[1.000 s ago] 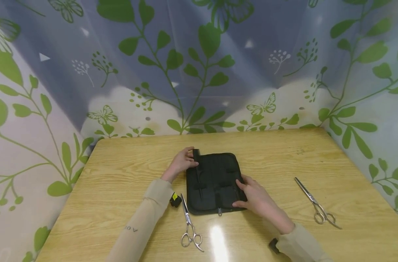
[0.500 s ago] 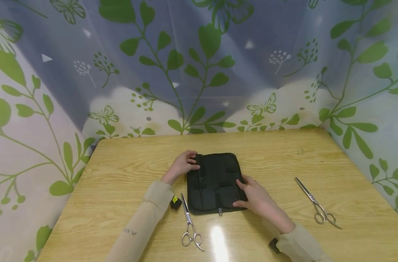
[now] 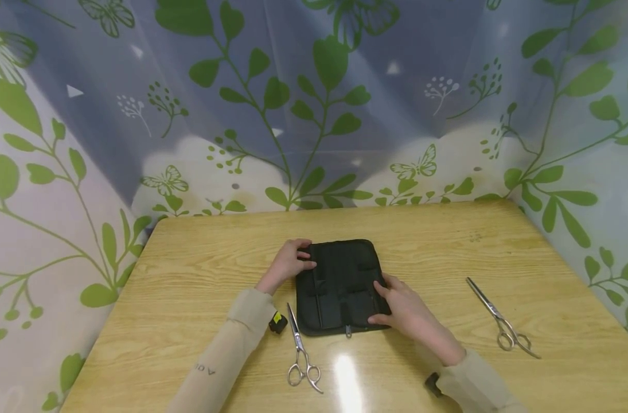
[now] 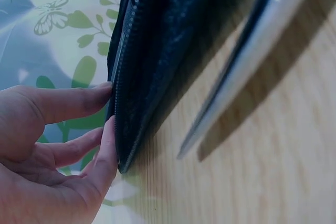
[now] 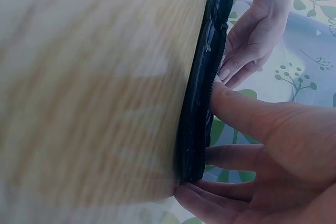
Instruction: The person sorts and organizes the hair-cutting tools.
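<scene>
A black zippered tool case point(image 3: 339, 287) lies open on the wooden table, with elastic loops and pockets inside. Along its left side a black tail comb point(image 3: 318, 310) is tucked into the loops, its thin tail pointing toward me. My left hand point(image 3: 289, 261) pinches the comb's broad upper end at the case's far left corner, mostly covering it. In the left wrist view, this thumb and the fingertips meet the case's zippered edge. My right hand point(image 3: 408, 310) grips the case's right edge, thumb nearer me and fingers farther along. The zipper pull point(image 3: 348, 331) hangs at the near edge.
One pair of silver scissors point(image 3: 300, 353) lies just left of the case's near corner. At the right lies a second silver pair point(image 3: 502, 318). A patterned curtain point(image 3: 319, 143) stands behind the table point(image 3: 215, 246).
My left hand has slid the comb down toward me into the loops, so its broad end no longer sticks out past the case's far edge. My right hand has stayed on the case.
</scene>
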The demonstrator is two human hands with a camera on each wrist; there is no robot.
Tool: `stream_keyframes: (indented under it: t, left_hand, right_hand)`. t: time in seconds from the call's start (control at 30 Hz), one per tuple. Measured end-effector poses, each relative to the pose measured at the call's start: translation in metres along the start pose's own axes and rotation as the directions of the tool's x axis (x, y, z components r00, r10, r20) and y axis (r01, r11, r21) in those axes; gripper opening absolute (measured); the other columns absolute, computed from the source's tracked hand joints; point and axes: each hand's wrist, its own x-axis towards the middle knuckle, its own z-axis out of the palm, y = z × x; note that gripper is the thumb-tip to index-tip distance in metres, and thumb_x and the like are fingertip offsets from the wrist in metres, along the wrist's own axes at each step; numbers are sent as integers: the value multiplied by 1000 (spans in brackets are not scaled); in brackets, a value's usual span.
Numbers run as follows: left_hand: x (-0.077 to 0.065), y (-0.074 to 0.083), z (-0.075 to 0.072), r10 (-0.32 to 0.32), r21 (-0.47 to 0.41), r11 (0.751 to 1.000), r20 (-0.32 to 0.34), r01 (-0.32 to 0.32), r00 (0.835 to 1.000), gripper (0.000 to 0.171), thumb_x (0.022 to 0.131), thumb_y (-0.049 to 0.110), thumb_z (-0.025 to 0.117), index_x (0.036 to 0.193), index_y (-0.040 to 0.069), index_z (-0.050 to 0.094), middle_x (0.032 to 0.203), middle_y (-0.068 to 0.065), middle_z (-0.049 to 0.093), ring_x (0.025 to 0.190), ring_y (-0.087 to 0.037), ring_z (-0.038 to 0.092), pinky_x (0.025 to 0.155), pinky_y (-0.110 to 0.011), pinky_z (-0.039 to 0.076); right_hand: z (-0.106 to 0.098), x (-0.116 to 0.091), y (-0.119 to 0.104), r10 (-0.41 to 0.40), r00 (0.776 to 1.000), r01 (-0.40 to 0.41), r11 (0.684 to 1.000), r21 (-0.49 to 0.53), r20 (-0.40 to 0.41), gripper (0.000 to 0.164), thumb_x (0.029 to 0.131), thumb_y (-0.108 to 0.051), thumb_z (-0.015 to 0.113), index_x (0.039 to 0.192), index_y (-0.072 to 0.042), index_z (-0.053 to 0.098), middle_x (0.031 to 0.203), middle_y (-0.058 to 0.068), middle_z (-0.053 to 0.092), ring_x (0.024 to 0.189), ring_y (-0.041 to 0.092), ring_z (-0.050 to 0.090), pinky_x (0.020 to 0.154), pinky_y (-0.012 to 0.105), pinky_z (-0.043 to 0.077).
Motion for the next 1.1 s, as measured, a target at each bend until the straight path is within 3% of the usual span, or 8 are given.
stream_keyframes:
  t: [0.23,0.4,0.5,0.73,1.1]
  left_hand:
    - [-1,-1,0,27,12,1000,4,-27,1000,59,80,3,67,133,-5,44,135,-26,40,106,-30,56,85,-42,54]
    - [-3,2,1,33,135,990,-15,-31,999,57,80,7,68,132,-4,46,131,-28,40,97,-27,59,78,-38,56]
    - [-4,7,3,4,198,980,-49,6,999,55,80,10,70,130,-2,49,129,-28,40,92,-24,60,75,-36,56]
    - [-5,11,4,-74,213,972,-109,96,991,37,78,16,73,110,0,60,121,-23,41,88,-21,60,72,-36,55]
    - [-3,13,4,-97,283,952,-96,120,991,49,81,23,70,123,1,56,128,-25,39,80,-20,60,67,-34,55]
  right_hand:
    - [-1,0,0,2,1000,-2,1000,2,5,80,73,-38,73,134,5,44,144,29,31,126,43,34,101,56,38]
    - [-1,-1,0,2,1000,-2,1000,6,4,80,73,-38,73,134,5,44,144,29,31,126,43,34,101,56,38]
    - [-1,-2,-1,1,1000,-1,1000,12,0,80,73,-37,74,133,6,44,144,29,31,126,44,34,101,56,38]
    - [-1,-1,0,2,1000,-2,1000,7,-5,80,73,-37,73,133,6,44,144,30,32,125,44,35,101,56,38]
    - [-1,-1,-1,-4,1000,4,1000,-12,-3,80,74,-38,73,133,6,44,144,30,32,125,44,35,101,56,38]
